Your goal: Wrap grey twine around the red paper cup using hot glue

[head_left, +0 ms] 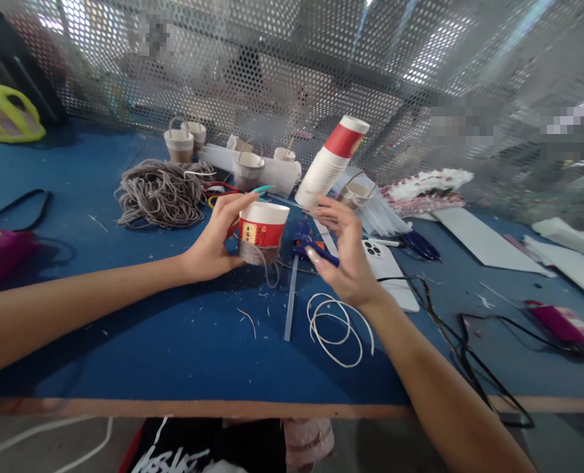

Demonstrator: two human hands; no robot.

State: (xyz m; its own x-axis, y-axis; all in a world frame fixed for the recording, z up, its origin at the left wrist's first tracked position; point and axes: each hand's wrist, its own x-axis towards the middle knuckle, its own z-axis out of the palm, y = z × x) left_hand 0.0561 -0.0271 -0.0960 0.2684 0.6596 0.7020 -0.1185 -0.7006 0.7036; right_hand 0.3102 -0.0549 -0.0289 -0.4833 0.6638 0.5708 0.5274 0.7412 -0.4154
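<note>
My left hand grips a red and white paper cup from its left side; brown twine is wound round the cup's lower part and a loose end hangs down. My right hand hovers just right of the cup with fingers spread and slightly curled, holding nothing. Under it lies a blue glue gun with a clear glue stick trailing toward me.
A heap of brown twine lies at the left. Twine-wrapped cups stand at the back beside a tilted stack of paper cups. A white phone, white cord loops, black cables and pink tools lie around the blue table.
</note>
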